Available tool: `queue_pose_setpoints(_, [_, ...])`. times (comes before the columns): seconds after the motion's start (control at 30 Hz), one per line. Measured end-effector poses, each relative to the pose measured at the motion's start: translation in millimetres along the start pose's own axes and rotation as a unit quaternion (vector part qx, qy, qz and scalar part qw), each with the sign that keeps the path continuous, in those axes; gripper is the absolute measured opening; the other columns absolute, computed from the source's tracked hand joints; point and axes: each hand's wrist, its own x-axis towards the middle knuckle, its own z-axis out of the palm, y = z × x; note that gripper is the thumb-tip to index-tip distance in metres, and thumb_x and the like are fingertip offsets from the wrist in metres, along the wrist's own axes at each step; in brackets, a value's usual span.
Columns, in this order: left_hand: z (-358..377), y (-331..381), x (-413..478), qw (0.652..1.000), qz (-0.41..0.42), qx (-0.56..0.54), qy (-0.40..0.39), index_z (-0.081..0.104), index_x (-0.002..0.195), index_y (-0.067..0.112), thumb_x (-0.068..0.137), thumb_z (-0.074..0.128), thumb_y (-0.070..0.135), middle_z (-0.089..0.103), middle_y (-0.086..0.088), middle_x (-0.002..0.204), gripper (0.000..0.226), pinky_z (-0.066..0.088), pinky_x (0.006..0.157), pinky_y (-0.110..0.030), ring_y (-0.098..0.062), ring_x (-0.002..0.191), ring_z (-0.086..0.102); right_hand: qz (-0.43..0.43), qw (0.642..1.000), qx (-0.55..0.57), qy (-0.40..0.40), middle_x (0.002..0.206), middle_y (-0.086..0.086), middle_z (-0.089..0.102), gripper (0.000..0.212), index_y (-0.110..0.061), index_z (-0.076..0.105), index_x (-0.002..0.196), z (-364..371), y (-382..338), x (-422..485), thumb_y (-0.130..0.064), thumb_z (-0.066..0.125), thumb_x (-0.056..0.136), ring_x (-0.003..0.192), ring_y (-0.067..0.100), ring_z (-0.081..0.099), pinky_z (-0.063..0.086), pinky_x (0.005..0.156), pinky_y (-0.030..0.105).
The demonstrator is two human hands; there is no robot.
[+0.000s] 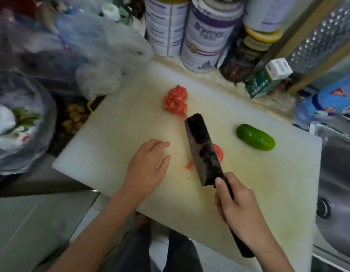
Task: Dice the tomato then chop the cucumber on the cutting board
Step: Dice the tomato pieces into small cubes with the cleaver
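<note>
Right hand gripped the knife by its handle, blade angled over a tomato slice at frame centre. Left hand was relaxed, fingers straight, low over the cutting board left of the blade. Diced tomato was heaped above centre. Cucumber lay whole at right. Advice: pin the slice with tucked fingertips, cut strips, then cut across.

Bare cutting board left; tins and plastic bags crowd the back.
</note>
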Motion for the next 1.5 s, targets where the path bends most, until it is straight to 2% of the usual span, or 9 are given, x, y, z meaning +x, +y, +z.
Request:
queue_pose_setpoints(0.13, [42.9,24.5,11.9,0.998,0.007,-0.007,-0.064,0.059,0.129,0.014,0.086,0.061,0.042,0.057,-0.001,0.12,0.051,0.045,0.094,-0.031,-0.018,0.109,0.055,0.004,1.0,-0.003,0.009,0.055,0.013,0.051,0.028,-0.04,0.045,0.071,-29.7,33.7,2.6,-0.03,0.044,0.098,0.046,0.029,0.047,0.037,0.044,0.036])
queue_pose_setpoints(0.23, [62.3,35.2,17.5,0.996,0.014,-0.022,-0.085,0.05,0.139,0.018,0.083,0.062,0.045,0.049,0.001,0.13,0.063,0.033,0.101,-0.018,-0.011,0.119,0.044,-0.001,1.0,-0.013,0.008,0.054,0.012,0.052,0.025,-0.031,0.045,0.072,-44.6,49.8,4.0,-0.027,0.046,0.097,0.042,0.024,0.047,0.04,0.047,0.037])
queue_pose_setpoints(0.33, [76.6,42.5,23.7,0.996,0.008,-0.033,-0.084,0.044,0.143,0.019,0.082,0.062,0.045,0.045,0.002,0.137,0.069,0.033,0.108,-0.023,-0.009,0.124,0.039,-0.008,1.0,-0.006,0.001,0.056,0.01,0.055,0.025,-0.023,0.045,0.076,-54.1,65.2,8.4,-0.04,0.043,0.094,0.041,0.018,0.047,0.043,0.047,0.04])
queue_pose_setpoints(0.47, [85.0,44.1,24.2,0.998,-0.01,-0.043,-0.051,0.051,0.138,0.02,0.079,0.061,0.053,0.051,0.007,0.128,0.069,0.039,0.103,-0.025,-0.009,0.116,0.048,-0.043,0.999,-0.023,-0.009,0.056,0.006,0.054,0.024,-0.04,0.04,0.078,-57.4,79.4,17.3,-0.062,0.031,0.082,0.04,0.015,0.048,0.043,0.044,0.036])
queue_pose_setpoints(0.6, [86.1,48.6,19.1,0.998,-0.019,-0.064,-0.011,0.056,0.132,0.022,0.079,0.068,0.053,0.052,0.016,0.117,0.063,0.039,0.093,-0.006,0.002,0.103,0.05,-0.078,0.996,-0.036,-0.019,0.054,0.005,0.052,0.017,-0.048,0.04,0.078,-54.1,84.1,28.7,-0.061,0.031,0.083,0.04,0.015,0.046,0.04,0.044,0.035])
queue_pose_setpoints(0.83, [91.9,55.9,15.2,0.998,-0.024,-0.05,0.028,0.059,0.126,0.021,0.079,0.071,0.045,0.056,0.013,0.11,0.054,0.041,0.084,-0.004,0.002,0.093,0.053,-0.132,0.988,-0.08,-0.007,0.05,-0.001,0.049,0.008,-0.045,0.037,0.085,-48.8,90.4,38.7,-0.05,0.033,0.089,0.04,0.005,0.046,0.029,0.038,0.014])
queue_pose_setpoints(1.07, [98.7,58.3,14.4,0.997,-0.031,-0.049,0.056,0.061,0.121,0.016,0.08,0.077,0.03,0.056,0.01,0.108,0.047,0.041,0.085,-0.004,0.0,0.093,0.053,-0.151,0.966,-0.206,0.027,0.053,-0.016,0.021,0.03,-0.028,0.043,0.093,-48.8,77.5,35.8,-0.048,0.022,0.099,0.031,0.015,0.04,0.026,0.03,0.024])
queue_pose_setpoints(1.33, [95.7,55.4,17.6,0.996,-0.035,-0.077,0.04,0.059,0.122,0.021,0.08,0.06,0.048,0.056,0.01,0.111,0.05,0.052,0.082,-0.025,-0.009,0.095,0.058,-0.126,0.951,-0.275,0.069,0.045,-0.008,0.033,0.038,-0.024,0.044,0.09,-38.1,71.3,25.4,-0.047,0.016,0.101,0.026,0.017,0.04,0.021,0.027,0.02])
queue_pose_setpoints(1.5, [92.6,56.8,19.3,0.993,-0.052,-0.094,0.037,0.062,0.117,0.018,0.076,0.073,0.036,0.056,0.011,0.107,0.046,0.047,0.083,-0.015,-0.01,0.091,0.059,-0.099,0.916,-0.364,0.139,0.044,-0.001,0.047,0.017,-0.021,0.045,0.086,-7.5,62.6,25.1,-0.016,0.029,0.088,0.025,0.021,0.039,0.02,0.04,0.018])
